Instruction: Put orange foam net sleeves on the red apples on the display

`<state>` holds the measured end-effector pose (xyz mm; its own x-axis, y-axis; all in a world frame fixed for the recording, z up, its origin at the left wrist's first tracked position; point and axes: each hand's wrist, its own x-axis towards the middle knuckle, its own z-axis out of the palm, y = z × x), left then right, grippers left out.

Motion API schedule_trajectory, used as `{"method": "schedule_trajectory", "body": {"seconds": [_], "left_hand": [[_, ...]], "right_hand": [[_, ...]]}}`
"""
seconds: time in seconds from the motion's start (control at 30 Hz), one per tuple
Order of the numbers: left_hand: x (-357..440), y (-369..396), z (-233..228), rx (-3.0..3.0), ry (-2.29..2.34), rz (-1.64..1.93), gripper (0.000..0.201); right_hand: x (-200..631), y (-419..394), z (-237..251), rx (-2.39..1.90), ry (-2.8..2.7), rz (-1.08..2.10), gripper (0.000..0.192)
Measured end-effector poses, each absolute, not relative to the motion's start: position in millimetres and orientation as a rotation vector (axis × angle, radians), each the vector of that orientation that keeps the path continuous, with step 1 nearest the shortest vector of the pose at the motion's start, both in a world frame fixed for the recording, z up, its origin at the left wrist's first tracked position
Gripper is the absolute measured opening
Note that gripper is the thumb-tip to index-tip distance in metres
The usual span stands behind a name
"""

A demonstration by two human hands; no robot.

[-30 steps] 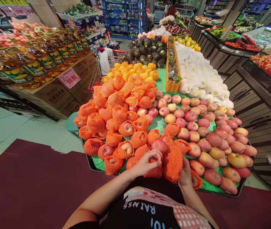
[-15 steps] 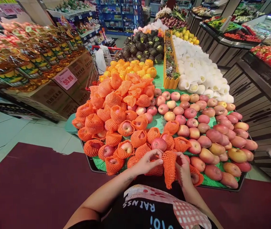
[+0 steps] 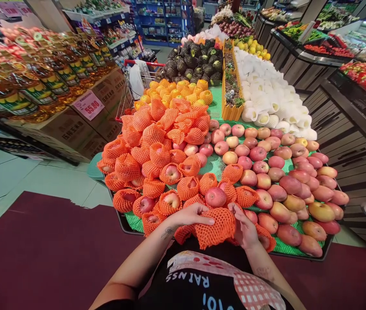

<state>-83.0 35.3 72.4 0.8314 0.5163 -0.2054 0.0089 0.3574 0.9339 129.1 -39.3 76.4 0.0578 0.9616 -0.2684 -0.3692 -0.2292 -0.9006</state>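
An orange foam net sleeve is spread wide between my hands at the near edge of the display. My left hand grips its left side, thumb on the outside and the other fingers hidden behind the mesh. At the sleeve's right edge, my right hand has its fingers curled against the mesh, partly hidden by it. No fruit shows inside the sleeve. Just beyond my hands, a bare red apple rests among apples in orange nets.
Netted apples are piled left; bare apples cover the right on green matting. Behind them are orange fruit, a yellow planter fence and white-netted fruit. Oil bottles stand on cartons at left.
The sleeve, narrow and hanging down before, is now stretched wide and raised toward the left. My left hand has shifted onto its side; my right hand has turned beside it.
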Motion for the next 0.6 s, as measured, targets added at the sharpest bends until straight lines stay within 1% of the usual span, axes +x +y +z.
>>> {"method": "schedule_trajectory", "body": {"seconds": [0.07,0.1,0.2,0.33,0.4,0.47,0.57,0.6], "left_hand": [[-84.8,43.6,70.6,1.22,0.602,0.483,0.048],[-84.6,48.0,68.9,1.223,0.665,0.589,0.05],[-80.2,60.3,60.8,1.246,0.829,0.83,0.051],[-70.4,67.6,50.7,1.4,1.122,1.003,0.043],[-65.7,66.2,48.6,1.509,1.309,0.99,0.034],[-61.5,62.1,48.0,1.602,1.426,0.875,0.023],[-55.6,54.0,46.7,1.63,1.475,0.703,0.006],[-53.8,51.3,46.1,1.62,1.477,0.681,0.003]], "right_hand": [[127.1,-32.0,83.8,-1.153,-0.721,1.546,0.031],[126.2,-26.6,86.0,-1.169,-0.751,1.513,0.034],[123.6,-3.9,86.8,-1.211,-0.861,1.301,0.039],[120.2,32.0,78.6,-1.284,-1.02,0.975,0.031],[119.7,45.7,73.7,-1.332,-1.082,0.87,0.027],[121.2,53.6,69.7,-1.372,-1.118,0.813,0.023],[127.7,53.4,66.0,-1.439,-1.17,0.785,0.018],[130.4,50.7,65.1,-1.466,-1.19,0.785,0.019]]}}
